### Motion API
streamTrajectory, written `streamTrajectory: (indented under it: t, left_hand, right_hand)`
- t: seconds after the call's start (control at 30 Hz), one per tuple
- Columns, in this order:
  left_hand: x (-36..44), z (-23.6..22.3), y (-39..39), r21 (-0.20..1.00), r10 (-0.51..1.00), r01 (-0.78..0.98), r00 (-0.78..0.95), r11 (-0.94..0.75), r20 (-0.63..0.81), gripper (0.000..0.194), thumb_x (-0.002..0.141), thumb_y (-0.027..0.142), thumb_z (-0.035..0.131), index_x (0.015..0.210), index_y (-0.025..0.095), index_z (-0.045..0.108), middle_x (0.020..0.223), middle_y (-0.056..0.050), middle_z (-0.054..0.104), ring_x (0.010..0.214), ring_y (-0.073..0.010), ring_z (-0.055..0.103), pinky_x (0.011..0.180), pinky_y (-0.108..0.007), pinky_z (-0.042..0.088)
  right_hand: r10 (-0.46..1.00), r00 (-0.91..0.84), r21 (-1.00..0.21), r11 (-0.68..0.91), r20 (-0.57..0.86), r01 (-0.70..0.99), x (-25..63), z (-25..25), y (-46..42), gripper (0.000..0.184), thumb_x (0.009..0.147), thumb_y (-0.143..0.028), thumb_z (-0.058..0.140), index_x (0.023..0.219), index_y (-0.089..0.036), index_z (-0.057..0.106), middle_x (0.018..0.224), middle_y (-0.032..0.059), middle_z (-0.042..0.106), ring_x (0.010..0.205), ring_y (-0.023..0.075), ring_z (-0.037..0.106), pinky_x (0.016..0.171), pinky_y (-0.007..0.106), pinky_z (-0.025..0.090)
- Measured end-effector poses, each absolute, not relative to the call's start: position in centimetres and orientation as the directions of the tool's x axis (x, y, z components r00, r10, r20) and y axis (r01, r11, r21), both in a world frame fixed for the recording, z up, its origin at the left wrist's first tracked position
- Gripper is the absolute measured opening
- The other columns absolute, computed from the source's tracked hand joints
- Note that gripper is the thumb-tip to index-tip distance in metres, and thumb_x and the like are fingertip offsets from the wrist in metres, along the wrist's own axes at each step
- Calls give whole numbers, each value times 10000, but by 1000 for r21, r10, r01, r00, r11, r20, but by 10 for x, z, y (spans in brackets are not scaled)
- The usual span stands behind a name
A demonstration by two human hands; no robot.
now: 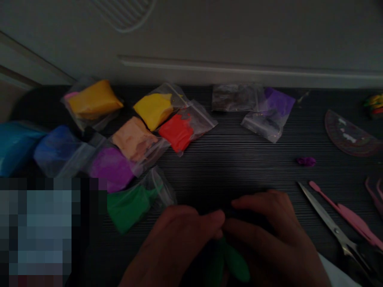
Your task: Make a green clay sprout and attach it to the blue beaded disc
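Observation:
My left hand (179, 239) and my right hand (275, 231) meet low in the middle of the view, fingertips close together. Between and below them show two elongated, leaf-like pieces of green clay (237, 264), joined or touching near the fingertips. My left thumb and fingers are pinched at the upper end of the green clay. My right hand curls around its right side, with the index finger raised apart and the lower fingers in shadow. A bag of green clay (128, 207) lies just left of my left hand.
Bags of red (178, 131), yellow (154, 109), peach (133, 137) and other clay spread across the left and back. Scissors (335, 229), a pink modelling tool (350, 215), a small purple lump (306, 161) and a clear protractor (348, 137) lie at right. A pale wall (239, 44) stands behind.

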State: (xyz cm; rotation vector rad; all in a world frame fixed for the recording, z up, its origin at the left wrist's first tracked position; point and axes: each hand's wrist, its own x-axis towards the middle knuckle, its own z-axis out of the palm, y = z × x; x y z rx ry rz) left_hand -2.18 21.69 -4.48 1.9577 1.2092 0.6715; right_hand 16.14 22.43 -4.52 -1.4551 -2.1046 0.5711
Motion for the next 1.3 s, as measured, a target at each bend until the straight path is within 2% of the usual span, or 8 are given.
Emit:
streamTrajectory:
  t: [0.1, 0.23, 0.43, 0.77, 0.97, 1.13, 1.3]
  left_hand:
    - [-18, -42, 216, 787, 937, 558, 343, -264, 72, 483, 637, 112, 508, 1092, 269, 455, 768, 14, 613, 759, -154, 557, 612, -241, 491]
    - [-11, -35, 215, 782, 941, 551, 311, -290, 130, 512, 616, 103, 529, 1088, 273, 431, 825, 8, 592, 784, -156, 552, 640, -260, 486]
    - [-4, -25, 206, 800, 959, 554, 269, -231, 91, 447, 642, 72, 531, 1042, 244, 431, 898, -11, 544, 851, -152, 520, 746, -283, 443]
    - [-11, -31, 197, 865, 940, 395, 268, -309, 214, 469, 653, 77, 488, 1098, 209, 425, 930, -38, 524, 866, -174, 506, 771, -317, 399]
    - [-10, -35, 202, 756, 888, 479, 341, -446, 308, 327, 676, 153, 513, 1000, 173, 481, 876, -38, 557, 800, -157, 523, 703, -291, 414]
    - [-7, -35, 200, 670, 872, 558, 298, -490, 389, 183, 684, 195, 511, 866, 174, 509, 805, -23, 565, 734, -137, 525, 671, -276, 429]
    - [-6, -37, 200, 603, 853, 611, 276, -512, 443, 120, 690, 211, 501, 797, 170, 535, 752, -17, 574, 702, -132, 526, 649, -267, 427]
  right_hand:
    - [935, -301, -620, 352, 190, 701, 162, -43, 224, 150, 692, -211, 569, 795, -271, 659, 813, 23, 630, 718, 175, 539, 593, 341, 458]
    - [940, -289, -650, 337, 184, 682, 162, -41, 218, 214, 672, -146, 530, 829, -223, 654, 861, 53, 603, 761, 195, 521, 626, 372, 436]
    - [944, -282, -701, 316, 169, 639, 168, -37, 207, 262, 722, -102, 461, 926, -189, 600, 949, 63, 549, 871, 191, 495, 707, 369, 412]
    - [887, -274, -650, 460, 372, 605, 174, -35, 198, 187, 782, -209, 449, 916, -177, 576, 875, 52, 596, 880, 168, 525, 789, 350, 380]
    - [867, -292, -570, 489, 405, 661, 173, -34, 194, 229, 769, -311, 486, 939, -185, 574, 877, 48, 619, 866, 172, 534, 788, 340, 349]
    - [873, -281, -550, 473, 399, 688, 165, -34, 191, 253, 753, -334, 500, 949, -193, 576, 866, 34, 626, 847, 170, 535, 785, 332, 333]
    - [869, -246, -537, 465, 430, 704, 156, -35, 189, 231, 748, -330, 500, 915, -195, 588, 856, 22, 632, 834, 165, 532, 785, 326, 316]
